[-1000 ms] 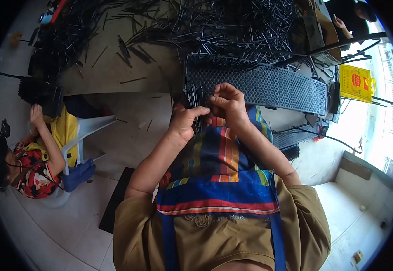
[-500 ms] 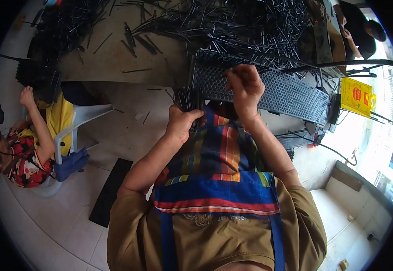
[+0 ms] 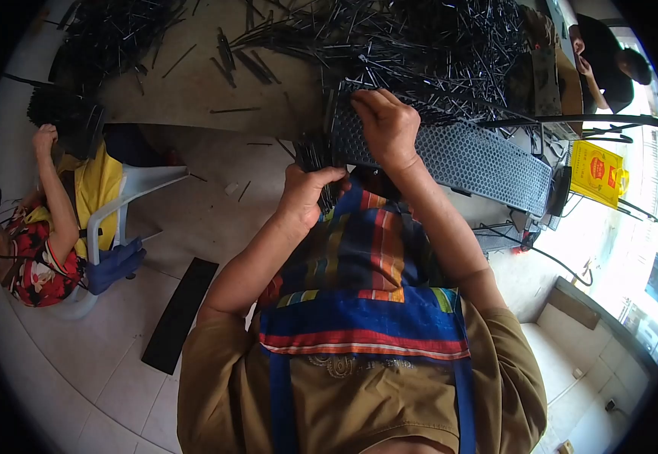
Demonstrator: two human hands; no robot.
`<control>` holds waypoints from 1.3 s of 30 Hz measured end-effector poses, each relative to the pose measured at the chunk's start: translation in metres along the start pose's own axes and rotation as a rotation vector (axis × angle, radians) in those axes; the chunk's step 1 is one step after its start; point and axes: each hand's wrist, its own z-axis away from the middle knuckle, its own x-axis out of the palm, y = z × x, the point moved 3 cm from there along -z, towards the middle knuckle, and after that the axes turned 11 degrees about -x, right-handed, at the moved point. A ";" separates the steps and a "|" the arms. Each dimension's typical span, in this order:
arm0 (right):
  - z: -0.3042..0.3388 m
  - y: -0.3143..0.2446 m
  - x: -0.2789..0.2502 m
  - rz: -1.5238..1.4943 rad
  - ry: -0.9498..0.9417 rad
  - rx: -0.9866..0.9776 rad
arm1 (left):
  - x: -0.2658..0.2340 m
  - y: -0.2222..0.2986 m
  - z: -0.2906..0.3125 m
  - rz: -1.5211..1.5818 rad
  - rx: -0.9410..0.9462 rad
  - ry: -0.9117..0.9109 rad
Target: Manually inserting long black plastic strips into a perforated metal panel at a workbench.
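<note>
My left hand [image 3: 306, 195] is closed around a bundle of thin black strips [image 3: 314, 153], which stand up out of the fist beside the panel's left end. The perforated dark grey panel [image 3: 465, 155], full of small round holes, slants across in front of me. Over its left part is my right hand [image 3: 391, 130], thumb and fingers pinched together above the holes. Anything between those fingertips is too small or too hidden to make out. Behind the panel, many loose black strips [image 3: 435, 45] lie heaped on the table.
The brown table [image 3: 185, 98] carries more strips at the far left. A yellow bag [image 3: 597, 174] hangs at the right. To the left, a person in a red flowered top [image 3: 41, 276] sits on a white chair [image 3: 121, 200]; another person [image 3: 609, 64] works at the far right.
My right hand has moved left over the panel, and its fingers have closed into a pinch. The left hand keeps its grip on the bundle, nearly in place.
</note>
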 end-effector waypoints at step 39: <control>-0.014 -0.002 -0.015 -0.092 0.082 -0.076 | 0.001 0.005 -0.003 0.031 0.017 0.014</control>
